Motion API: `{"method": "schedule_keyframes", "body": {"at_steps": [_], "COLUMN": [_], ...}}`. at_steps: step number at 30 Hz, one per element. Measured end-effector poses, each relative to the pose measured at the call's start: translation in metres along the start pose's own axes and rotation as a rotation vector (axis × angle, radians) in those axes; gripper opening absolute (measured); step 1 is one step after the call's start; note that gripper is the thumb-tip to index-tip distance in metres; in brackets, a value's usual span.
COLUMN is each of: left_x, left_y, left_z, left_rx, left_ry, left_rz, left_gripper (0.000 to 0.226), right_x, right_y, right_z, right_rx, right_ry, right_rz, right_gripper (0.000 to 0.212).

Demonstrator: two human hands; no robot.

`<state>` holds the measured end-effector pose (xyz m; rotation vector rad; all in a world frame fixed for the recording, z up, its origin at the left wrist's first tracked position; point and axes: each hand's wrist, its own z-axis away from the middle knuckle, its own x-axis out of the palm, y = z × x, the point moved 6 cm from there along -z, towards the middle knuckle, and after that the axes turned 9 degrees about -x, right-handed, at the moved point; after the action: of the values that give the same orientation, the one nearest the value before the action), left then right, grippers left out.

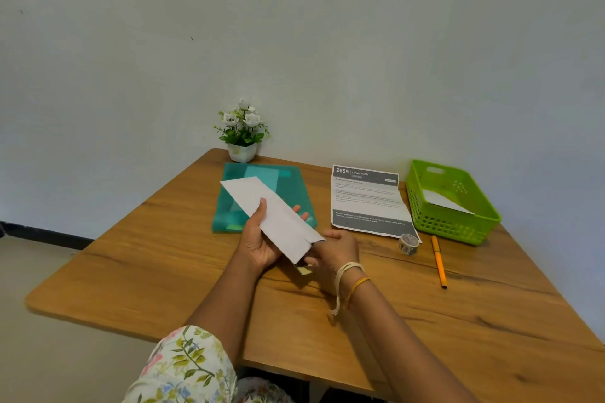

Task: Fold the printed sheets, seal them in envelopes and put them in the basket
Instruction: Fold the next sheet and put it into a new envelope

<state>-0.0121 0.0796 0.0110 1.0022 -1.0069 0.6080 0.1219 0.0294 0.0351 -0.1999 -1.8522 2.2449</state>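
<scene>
Fingers of the left hand (258, 240) wrap under a white envelope (273, 217), thumb pressed on its top face, while the right hand (334, 250) pinches the envelope's near, open end — both held above the wooden table (163, 271). Behind lies a teal plastic folder (294, 193); to the right, a creased printed sheet (368, 203) lies flat, a tape roll (408, 244) and orange pen (438, 262) just beside it. Farther right, a green basket (458, 226) holds another white envelope (445, 201) — a potted flower (242, 131) stands at the wall.

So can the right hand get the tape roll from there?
Probably yes. The tape roll stands on the table just beyond the right hand with nothing between them, but that hand is busy at the end of the white envelope.
</scene>
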Motion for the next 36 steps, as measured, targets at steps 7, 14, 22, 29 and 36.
{"method": "schedule_keyframes", "body": {"at_steps": [7, 14, 22, 29, 36], "left_x": [0.002, 0.004, 0.026, 0.032, 0.025], "left_y": [-0.003, -0.018, -0.026, -0.041, -0.05], "left_z": [0.005, 0.004, 0.001, -0.01, 0.009], "left_rx": [-0.044, -0.122, -0.171, 0.0, 0.331], "left_ry": [0.001, 0.073, 0.262, 0.478, 0.294], "left_rz": [-0.092, -0.226, -0.97, -1.263, -1.723], "left_gripper": [0.048, 0.042, 0.035, 0.063, 0.046], "right_x": [-0.008, -0.038, -0.062, -0.088, -0.076], "right_y": [-0.007, -0.015, -0.004, 0.007, 0.012], "right_z": [-0.006, -0.014, -0.006, -0.029, -0.026], "right_rx": [-0.092, -0.074, 0.101, 0.0, 0.067], "right_ry": [-0.295, -0.16, -0.081, 0.226, 0.011], "right_rz": [0.611, 0.405, -0.001, -0.05, -0.374], "right_gripper": [0.008, 0.017, 0.011, 0.027, 0.018]}}
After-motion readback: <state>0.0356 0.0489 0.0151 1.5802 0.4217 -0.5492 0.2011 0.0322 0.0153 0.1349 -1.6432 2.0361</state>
